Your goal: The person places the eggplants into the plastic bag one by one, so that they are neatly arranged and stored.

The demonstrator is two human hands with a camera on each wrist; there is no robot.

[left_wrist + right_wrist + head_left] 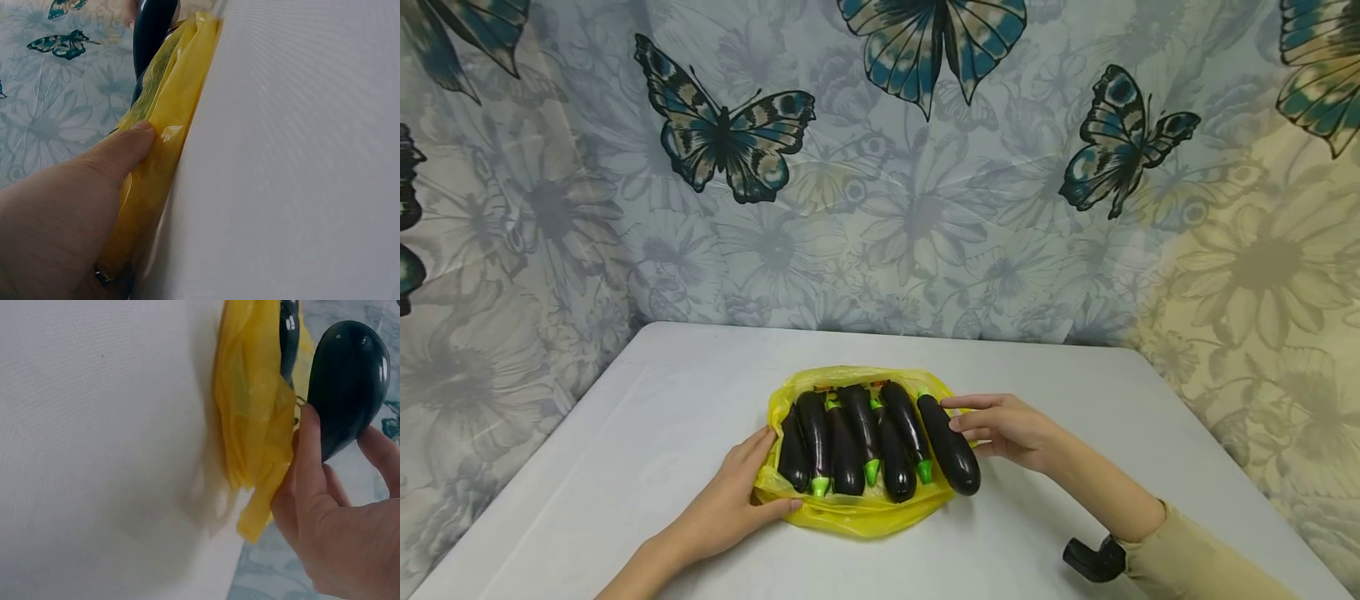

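Note:
Several dark purple eggplants (847,450) with green stem ends lie side by side in a yellow plastic bag (865,523), its mouth spread wide. At the bag's left side, my left hand (722,500) holds its edge, the thumb across the front rim and the fingers on the far left side. My right hand (1011,429) grips one eggplant (953,450) at the bag's right rim, tilted and partly over the edge. In the right wrist view, the thumb and fingers sit on both sides of that eggplant (349,381).
Everything rests on a white-covered table (700,367). A black curved object (1093,560) shows at the right sleeve. Behind the table hangs a cloth (917,217) printed with butterflies and flowers.

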